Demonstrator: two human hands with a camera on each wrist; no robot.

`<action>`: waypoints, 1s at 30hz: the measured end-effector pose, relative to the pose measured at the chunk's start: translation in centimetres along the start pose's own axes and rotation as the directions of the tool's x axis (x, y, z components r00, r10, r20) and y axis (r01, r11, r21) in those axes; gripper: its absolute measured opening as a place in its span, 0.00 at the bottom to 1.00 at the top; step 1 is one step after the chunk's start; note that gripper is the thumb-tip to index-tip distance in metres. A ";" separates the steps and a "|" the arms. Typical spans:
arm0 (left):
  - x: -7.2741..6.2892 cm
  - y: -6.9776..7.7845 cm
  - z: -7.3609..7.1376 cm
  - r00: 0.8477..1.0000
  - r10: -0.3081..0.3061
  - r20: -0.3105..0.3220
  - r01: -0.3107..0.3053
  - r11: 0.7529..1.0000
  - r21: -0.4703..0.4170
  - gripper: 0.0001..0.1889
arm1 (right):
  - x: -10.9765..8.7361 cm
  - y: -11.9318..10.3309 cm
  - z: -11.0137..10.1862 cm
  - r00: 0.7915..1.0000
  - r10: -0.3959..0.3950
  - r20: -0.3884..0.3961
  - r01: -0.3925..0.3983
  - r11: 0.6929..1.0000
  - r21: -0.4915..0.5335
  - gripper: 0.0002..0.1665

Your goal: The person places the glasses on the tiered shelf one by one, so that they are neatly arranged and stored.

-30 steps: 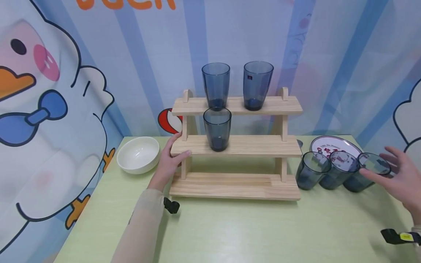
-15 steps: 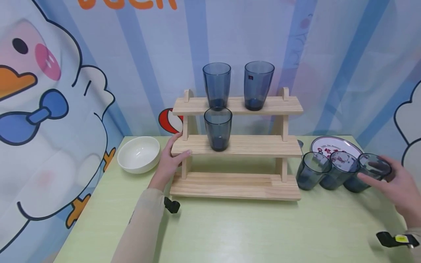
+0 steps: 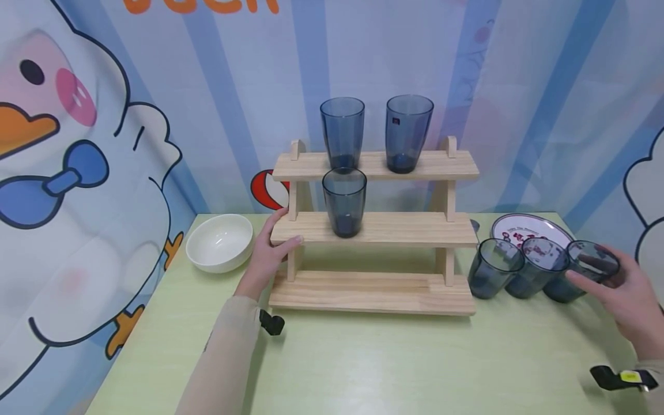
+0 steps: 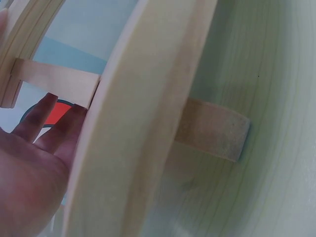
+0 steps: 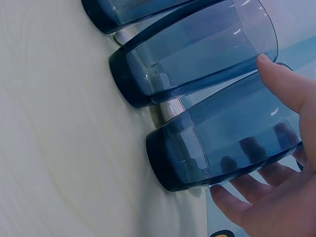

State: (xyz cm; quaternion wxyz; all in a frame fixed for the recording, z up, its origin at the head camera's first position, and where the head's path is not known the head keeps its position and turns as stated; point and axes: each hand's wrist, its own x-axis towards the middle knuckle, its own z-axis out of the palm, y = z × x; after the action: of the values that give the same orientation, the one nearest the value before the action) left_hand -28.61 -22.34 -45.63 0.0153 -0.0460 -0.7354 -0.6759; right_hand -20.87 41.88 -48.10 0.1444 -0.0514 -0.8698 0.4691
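In the head view, a three-tier stepped rack of pale wood [image 3: 404,228] is seen in the middle of a light green tabletop [image 3: 373,363]. Its middle shelf is gripped at the left end by the left hand [image 3: 266,252], with the thumb laid along the front and the fingers reaching behind. Two tall tumblers of clear blue glass [image 3: 342,132] [image 3: 408,135] are stood upright and apart on the top shelf, and a third, smoky blue tumbler [image 3: 345,204] is set left of centre on the middle shelf. To the left of the rack, a round white bowl [image 3: 220,245] is placed. On the right, three more blue glass tumblers [image 3: 494,271] [image 3: 536,271] are lined up on the tabletop in front of a round white plate with a dark rim and red print [image 3: 529,223]. The rightmost tumbler [image 3: 565,286] is held near its rim by the right hand [image 3: 625,291]. Behind everything, a blue striped cloth printed with a white cartoon duck [image 3: 244,86] is hung.

In the left wrist view, a shelf edge is shown close up, with the fingers stretched out behind it; the thumb cannot be made out clearly.

In the right wrist view, the rightmost tumbler is enclosed between thumb and fingers, the fingers being partly visible through the glass.
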 end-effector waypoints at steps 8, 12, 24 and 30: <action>0.1 0.0 -0.1 1.000 -0.008 0.004 0.008 1.000 -0.009 0.39 | -0.3 -0.4 0.4 0.998 0.048 -0.036 -0.048 0.999 -0.010 0.52; 0.1 0.0 -0.1 1.000 -0.006 0.000 0.006 1.000 -0.005 0.38 | -0.4 -0.7 0.6 0.995 0.075 -0.061 -0.077 0.997 -0.023 0.51; 0.3 -0.3 -0.1 1.000 -0.007 -0.004 0.007 1.000 -0.002 0.38 | -0.5 -0.3 0.6 0.979 0.144 -0.142 -0.145 0.989 0.002 0.50; 0.3 -0.3 -0.1 1.000 -0.012 -0.004 0.012 1.000 0.005 0.38 | -0.9 -1.1 0.5 0.966 0.158 -0.205 -0.151 0.987 0.052 0.49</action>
State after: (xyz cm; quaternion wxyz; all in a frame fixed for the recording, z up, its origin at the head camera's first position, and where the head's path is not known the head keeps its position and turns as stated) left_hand -28.97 -22.46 -45.87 0.0129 -0.0404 -0.7374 -0.6741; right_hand -20.07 40.71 -47.63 0.1987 -0.1652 -0.8346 0.4865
